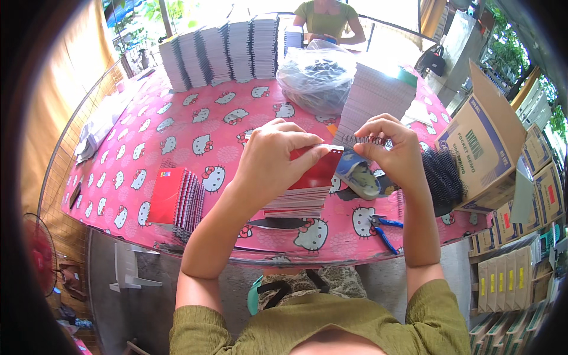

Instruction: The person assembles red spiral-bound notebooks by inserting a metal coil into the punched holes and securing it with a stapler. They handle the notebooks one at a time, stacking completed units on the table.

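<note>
Currently, the left hand [272,151] is closed, thumb against fingers, on the upper edge of a red notebook [319,170], held above a stack of pads [296,204] on the pink table cover [177,160]. The right hand [394,139] pinches a dark coil [368,141] between thumb and fingertips, near the notebook's punched corner. Blue-handled cutters [386,240] lie near the table's front edge. Black coils [442,180] lie beside an open cardboard box [480,148]; its interior is hidden. Farther back, a clear plastic bag [313,74] contains dark, indistinct items.
</note>
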Motion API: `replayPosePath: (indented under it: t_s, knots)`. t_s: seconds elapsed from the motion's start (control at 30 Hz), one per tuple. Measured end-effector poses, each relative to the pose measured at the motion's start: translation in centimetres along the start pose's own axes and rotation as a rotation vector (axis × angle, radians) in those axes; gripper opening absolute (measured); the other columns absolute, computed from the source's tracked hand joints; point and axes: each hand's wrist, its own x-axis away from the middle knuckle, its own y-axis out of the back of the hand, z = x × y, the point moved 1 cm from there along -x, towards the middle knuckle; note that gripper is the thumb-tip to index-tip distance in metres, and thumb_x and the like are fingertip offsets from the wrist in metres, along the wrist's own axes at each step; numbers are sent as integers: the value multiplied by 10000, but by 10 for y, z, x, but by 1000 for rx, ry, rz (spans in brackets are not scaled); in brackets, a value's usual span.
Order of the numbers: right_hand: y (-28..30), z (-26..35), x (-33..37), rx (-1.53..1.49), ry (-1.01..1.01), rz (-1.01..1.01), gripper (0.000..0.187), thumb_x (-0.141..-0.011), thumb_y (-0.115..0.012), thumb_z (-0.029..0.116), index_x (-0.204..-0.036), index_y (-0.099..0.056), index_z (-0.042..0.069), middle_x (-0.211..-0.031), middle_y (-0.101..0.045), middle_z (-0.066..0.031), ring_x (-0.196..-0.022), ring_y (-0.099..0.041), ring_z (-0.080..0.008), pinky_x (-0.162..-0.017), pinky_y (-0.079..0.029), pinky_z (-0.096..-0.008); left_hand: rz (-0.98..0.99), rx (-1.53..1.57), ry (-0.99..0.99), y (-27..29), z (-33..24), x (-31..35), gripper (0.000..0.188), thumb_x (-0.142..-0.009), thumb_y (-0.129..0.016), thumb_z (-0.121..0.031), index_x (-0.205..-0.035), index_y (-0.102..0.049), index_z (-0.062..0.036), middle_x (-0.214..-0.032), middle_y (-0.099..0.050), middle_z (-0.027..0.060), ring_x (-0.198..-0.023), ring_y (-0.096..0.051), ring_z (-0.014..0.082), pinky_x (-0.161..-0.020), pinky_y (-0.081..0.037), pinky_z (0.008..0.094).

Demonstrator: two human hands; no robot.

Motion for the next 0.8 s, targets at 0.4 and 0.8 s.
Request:
replayPosePath:
  t_s: [0.4, 0.8]
  knots:
    - [-8, -6, 2, -245, -56, 177, 163, -753, -699, 0, -911, -689, 38, -860, -650, -69, -823, -622, -173, -736, -490, -289, -360, -362, 41, -26, -5, 18, 135, -780, -740, -317, -834, -763, -196, -907, -648, -39, -1048, -545, 205, -933, -258, 623]
    - [-22, 19, 2, 183, 212, 65, 143, -869, -644, 122, -964, -627, 18, -845, -622, -119, -743, -627, -263, -663, -487, -348, -321, -244, 136, -24, -5, 21, 213, -715, -800, -245, -857, -711, -115, -867, -700, -5, -878, -580, 168, -830, -382, 353]
